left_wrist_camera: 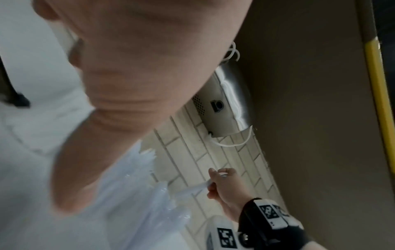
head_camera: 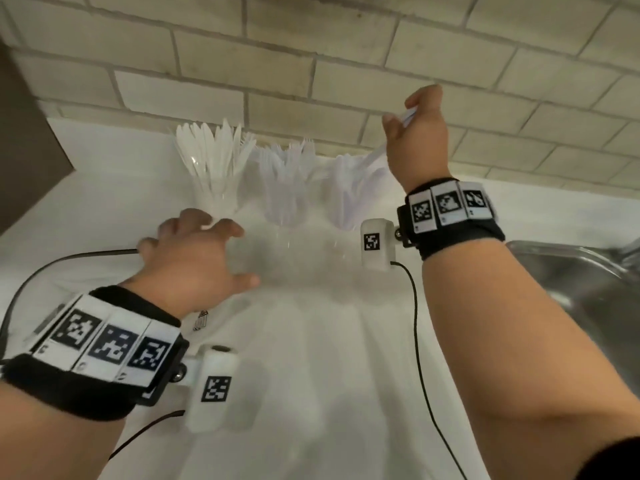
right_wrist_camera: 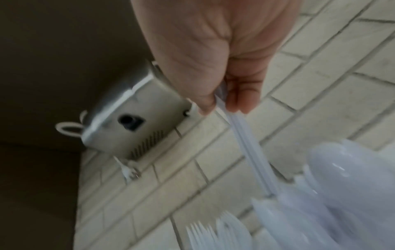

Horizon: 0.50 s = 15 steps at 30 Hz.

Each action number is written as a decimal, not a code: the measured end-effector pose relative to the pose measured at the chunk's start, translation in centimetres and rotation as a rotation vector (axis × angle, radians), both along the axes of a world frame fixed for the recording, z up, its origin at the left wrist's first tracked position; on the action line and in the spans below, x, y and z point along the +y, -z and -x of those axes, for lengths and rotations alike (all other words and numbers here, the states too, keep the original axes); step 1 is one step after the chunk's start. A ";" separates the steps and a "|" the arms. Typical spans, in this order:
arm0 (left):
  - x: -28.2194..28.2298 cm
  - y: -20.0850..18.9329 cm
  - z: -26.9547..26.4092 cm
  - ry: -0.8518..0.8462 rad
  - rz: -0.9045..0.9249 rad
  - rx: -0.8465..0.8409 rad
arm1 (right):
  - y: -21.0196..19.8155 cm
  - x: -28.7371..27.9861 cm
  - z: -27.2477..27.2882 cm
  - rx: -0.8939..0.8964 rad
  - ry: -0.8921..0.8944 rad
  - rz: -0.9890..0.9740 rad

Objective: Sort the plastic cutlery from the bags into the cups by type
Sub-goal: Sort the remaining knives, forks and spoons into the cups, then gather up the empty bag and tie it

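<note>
Right hand [head_camera: 417,133]: raised above the right cup [head_camera: 349,188], wrist bent, back of hand toward the head camera. Thumb and fingers [right_wrist_camera: 239,99] pinch the handles of a small bundle of cutlery [right_wrist_camera: 245,138], which slants down from the grip toward the cup. Type of the held pieces cannot be told; frames are blurred.

Left hand [head_camera: 197,254]: low over the white counter [head_camera: 104,216], in front of the left cup [head_camera: 214,178]. Fingers spread and lightly bent, holding nothing visible. Whether the fingertips touch the counter cannot be told.

Three clear cups stand in a row against the tile wall [head_camera: 311,64]. Left cup holds knives, middle cup [head_camera: 287,188] holds forks, right cup holds a pale blurred mass, type unclear from the head view. The hands are well apart.

View differences:
- Head view alone shows the sink [head_camera: 581,271] at right and black cables [head_camera: 415,323] on the counter.
- Right wrist view shows the pinch from the palm side, fork tines [right_wrist_camera: 205,231] below, rounded spoon-like bowls [right_wrist_camera: 346,165] at lower right, and a metal box [right_wrist_camera: 136,118] on the wall.
- Left wrist view is mostly filled by the left palm; past it, the right hand appears with its bundle, and the same metal box.
</note>
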<state>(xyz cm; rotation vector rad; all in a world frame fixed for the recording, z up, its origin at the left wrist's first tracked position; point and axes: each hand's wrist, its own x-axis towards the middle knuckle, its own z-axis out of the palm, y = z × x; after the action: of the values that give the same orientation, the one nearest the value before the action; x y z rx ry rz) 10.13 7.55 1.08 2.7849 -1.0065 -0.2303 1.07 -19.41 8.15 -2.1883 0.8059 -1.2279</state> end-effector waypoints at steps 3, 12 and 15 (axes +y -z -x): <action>0.6 0.9 -1.0 -0.114 -0.256 0.059 | 2.1 -0.7 -2.1 0.116 -0.001 0.002; -3.2 3.0 -0.8 0.051 -0.096 0.206 | 6.9 -0.2 -4.4 0.811 0.287 0.132; -4.6 2.4 0.2 0.124 -0.066 0.120 | 7.6 -0.1 -4.3 0.902 0.320 0.183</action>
<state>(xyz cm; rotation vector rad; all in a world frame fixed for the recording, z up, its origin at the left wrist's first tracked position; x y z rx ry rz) 9.89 2.97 -1.34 2.7308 -1.1626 -0.4492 5.42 -19.49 0.51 -2.8585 1.4713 -0.3717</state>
